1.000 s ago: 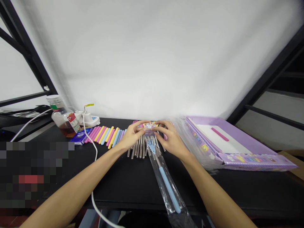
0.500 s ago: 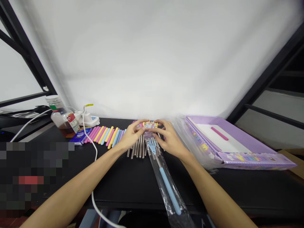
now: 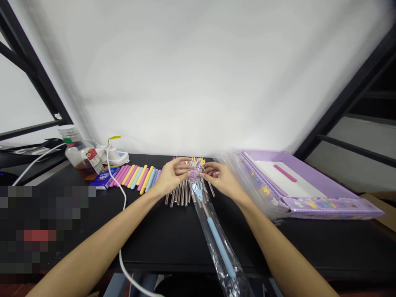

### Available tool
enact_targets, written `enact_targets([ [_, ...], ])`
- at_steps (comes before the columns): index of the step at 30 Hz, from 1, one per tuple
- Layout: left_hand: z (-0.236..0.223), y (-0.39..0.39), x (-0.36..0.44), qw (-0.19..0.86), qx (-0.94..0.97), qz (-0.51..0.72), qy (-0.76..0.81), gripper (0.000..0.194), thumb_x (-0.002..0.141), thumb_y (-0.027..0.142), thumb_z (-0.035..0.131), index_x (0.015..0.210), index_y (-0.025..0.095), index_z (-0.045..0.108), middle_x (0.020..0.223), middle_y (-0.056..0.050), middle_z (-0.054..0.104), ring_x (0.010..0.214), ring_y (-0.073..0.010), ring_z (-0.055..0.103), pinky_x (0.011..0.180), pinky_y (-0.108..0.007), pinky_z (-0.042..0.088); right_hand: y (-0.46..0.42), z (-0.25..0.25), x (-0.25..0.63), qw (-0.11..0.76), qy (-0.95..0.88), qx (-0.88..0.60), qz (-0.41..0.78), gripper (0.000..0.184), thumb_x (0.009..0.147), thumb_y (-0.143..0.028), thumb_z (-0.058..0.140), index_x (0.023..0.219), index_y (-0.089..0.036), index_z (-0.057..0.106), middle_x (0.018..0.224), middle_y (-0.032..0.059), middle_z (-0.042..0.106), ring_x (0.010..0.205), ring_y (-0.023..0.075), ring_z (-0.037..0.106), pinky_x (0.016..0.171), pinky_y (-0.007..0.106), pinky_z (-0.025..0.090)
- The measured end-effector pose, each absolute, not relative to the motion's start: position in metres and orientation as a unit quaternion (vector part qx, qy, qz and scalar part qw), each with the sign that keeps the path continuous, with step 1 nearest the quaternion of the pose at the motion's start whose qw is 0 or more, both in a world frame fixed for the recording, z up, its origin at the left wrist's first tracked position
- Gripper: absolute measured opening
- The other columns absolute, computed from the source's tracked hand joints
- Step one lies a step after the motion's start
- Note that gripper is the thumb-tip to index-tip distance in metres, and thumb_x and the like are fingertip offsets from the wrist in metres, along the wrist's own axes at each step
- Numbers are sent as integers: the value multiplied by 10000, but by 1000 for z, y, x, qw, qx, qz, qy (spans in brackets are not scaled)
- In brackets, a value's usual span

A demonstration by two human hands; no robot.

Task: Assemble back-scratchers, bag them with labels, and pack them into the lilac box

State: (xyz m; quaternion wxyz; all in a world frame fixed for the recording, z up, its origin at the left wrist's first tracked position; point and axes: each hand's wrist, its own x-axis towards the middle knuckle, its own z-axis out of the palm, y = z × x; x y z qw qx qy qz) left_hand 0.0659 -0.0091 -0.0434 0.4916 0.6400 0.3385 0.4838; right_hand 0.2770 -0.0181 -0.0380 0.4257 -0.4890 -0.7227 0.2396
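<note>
The left hand (image 3: 173,175) and right hand (image 3: 225,180) pinch the purple card (image 3: 194,173). The blue scratcher (image 3: 214,230) slants, claw (image 3: 199,192) toward the wall (image 3: 192,82), handle (image 3: 222,248) toward the person.

black table (image 3: 167,243) | beneath and between hands (image 3: 170,177): metal rods (image 3: 181,196) | just left of hands: row of coloured handles (image 3: 136,177) | farther left: blue packet (image 3: 103,179), bottle (image 3: 78,156), power strip (image 3: 120,158) | just right of hands: clear plastic (image 3: 253,189) | farther right: purple box (image 3: 335,208)

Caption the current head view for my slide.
Left hand and right hand hold the purple label at the far end of a clear bag containing a blue-handled claw tool.
</note>
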Motion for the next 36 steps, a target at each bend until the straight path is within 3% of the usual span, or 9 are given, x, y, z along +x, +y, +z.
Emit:
enact_targets([
  [6,-41,-13,68,469,669,464,342,612,713,328,844,1239,171,574,1141,-150,718,1076,-274,699,977,-454,547,-16,-38,277,437,-725,-449,285,186,815,-357,682,825,-175,722,832,64,757,787,207,692,756,354,537],
  [12,-40,-21,69,363,772,407,328,586,812,315,733,1364,270,540,1371,-94,593,813,-158,663,783,-352,568,-18,-35,273,497,-693,-404,332,205,782,-374,730,851,-182,716,874,56,744,838,198,687,801,349,544],
  [17,-39,-24,71,419,735,423,324,611,852,352,694,1404,249,453,1237,-112,627,740,-140,675,707,-309,586,-20,-33,273,506,-679,-422,324,255,786,-397,738,927,-186,706,895,61,742,837,191,691,787,335,546],
  [20,-39,-22,71,452,677,465,347,668,844,392,701,1422,264,390,1191,-116,631,693,-152,703,649,-325,620,-23,-30,276,442,-674,-464,369,325,786,-458,739,960,-189,691,772,40,725,687,172,669,634,298,531],
  [23,-36,-18,69,420,625,536,382,724,815,378,728,1432,270,364,1139,-107,657,717,-167,712,643,-333,634,-29,-25,278,329,-681,-478,447,331,760,-488,755,878,-183,706,632,17,678,534,149,593,502,280,469],
  [25,-31,-14,70,398,594,573,402,723,799,351,739,1419,268,376,1137,-107,664,751,-177,715,661,-344,637,-34,-20,278,308,-686,-480,452,299,719,-449,793,836,-184,718,608,6,672,502,139,567,477,277,439],
  [29,-11,-5,85,414,566,587,403,746,791,346,762,1419,273,368,1025,-79,685,735,-184,716,724,-389,635,-44,-7,288,372,-689,-464,414,219,764,-402,764,790,-190,717,693,39,736,585,178,643,549,310,471],
  [33,10,5,124,482,557,576,353,704,891,411,663,1469,270,288,1030,-99,674,802,-200,731,823,-407,612,-51,11,326,430,-666,-466,393,226,805,-420,745,819,-196,723,786,63,768,729,212,699,678,343,510],
  [36,14,11,160,474,623,522,340,512,927,421,590,1375,229,432,1078,-113,671,885,-223,722,819,-402,603,-49,28,372,503,-594,-518,355,265,759,-425,791,875,-193,736,802,59,757,734,195,685,644,306,498],
])
